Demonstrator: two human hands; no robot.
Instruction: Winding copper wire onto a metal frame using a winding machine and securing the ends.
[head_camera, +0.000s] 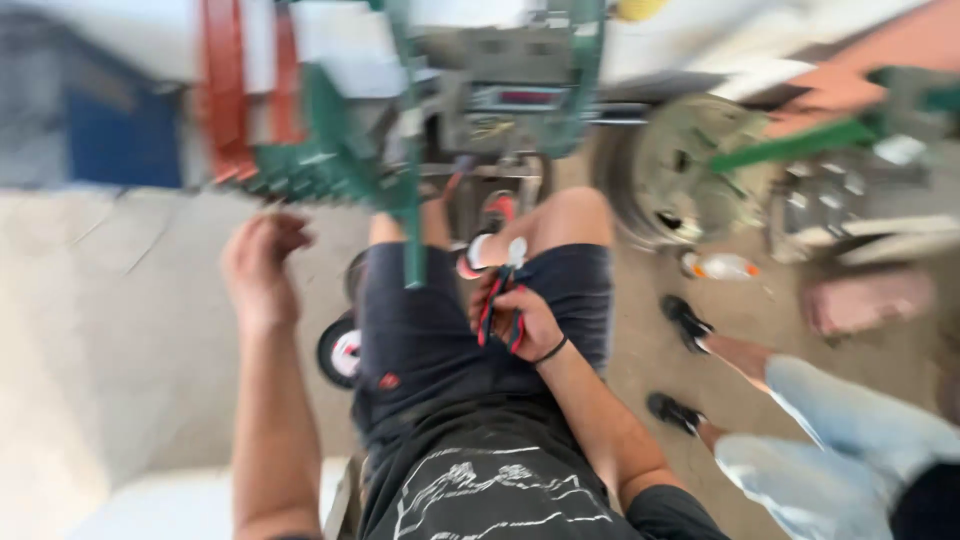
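Note:
The whole view is motion-blurred. My right hand (530, 325) rests on my dark shorts (420, 330) and grips a pair of pliers (497, 300) with red and black handles, which point up toward my knee. A black band circles that wrist. My left hand (258, 268) is raised out to the left, its fingers curled in with nothing visible in them. It hangs just below the toothed edge of a green metal machine frame (325, 160).
A small black wheel with a white hub (338, 352) sits by my left thigh. A large round metal disc (690, 170) and a plastic bottle (722, 266) lie right of my knee. Another person's legs in light jeans (850, 420) and black shoes (686, 318) stand at the right.

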